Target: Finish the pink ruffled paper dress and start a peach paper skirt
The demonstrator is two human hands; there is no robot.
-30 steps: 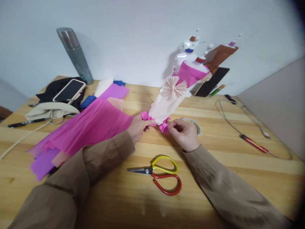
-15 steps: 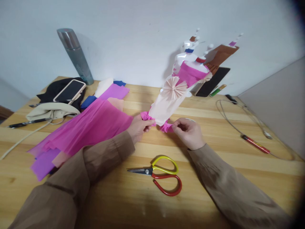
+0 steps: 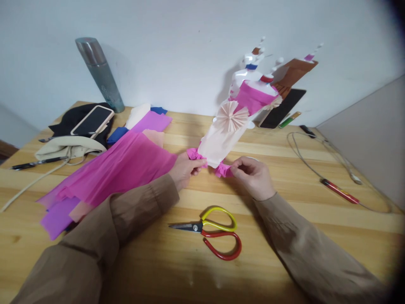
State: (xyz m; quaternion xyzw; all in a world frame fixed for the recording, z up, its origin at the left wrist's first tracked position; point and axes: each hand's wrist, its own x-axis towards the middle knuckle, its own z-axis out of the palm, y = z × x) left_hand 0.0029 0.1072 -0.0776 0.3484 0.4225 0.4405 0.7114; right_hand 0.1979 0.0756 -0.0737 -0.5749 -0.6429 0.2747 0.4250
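A small dress form [image 3: 253, 99] wears a pink paper top and a pale paper skirt [image 3: 217, 145] with a pleated paper fan [image 3: 232, 116] at its waist. Bunched pink crepe paper [image 3: 224, 170] runs round the skirt's lower edge. My left hand [image 3: 186, 169] pinches this paper on the left side, thumb on top. On the right side, my right hand [image 3: 253, 176] grips the paper's end between thumb and fingertips. Scissors [image 3: 195, 228] with one yellow and one red handle lie on the table below my hands, blades pointing left.
Pink and purple paper sheets [image 3: 120, 169] spread at left, near a phone [image 3: 93, 120], a pen [image 3: 38, 163] and a beige pouch [image 3: 71, 147]. A metal bottle [image 3: 100, 74] stands behind. More dress forms [image 3: 292, 74], a dark tablet [image 3: 283, 109] and a cabled red tool [image 3: 339, 192] are at right.
My right hand has shifted slightly right and down, drawing the pink crepe paper's end a little away from the skirt. My left hand stays in place.
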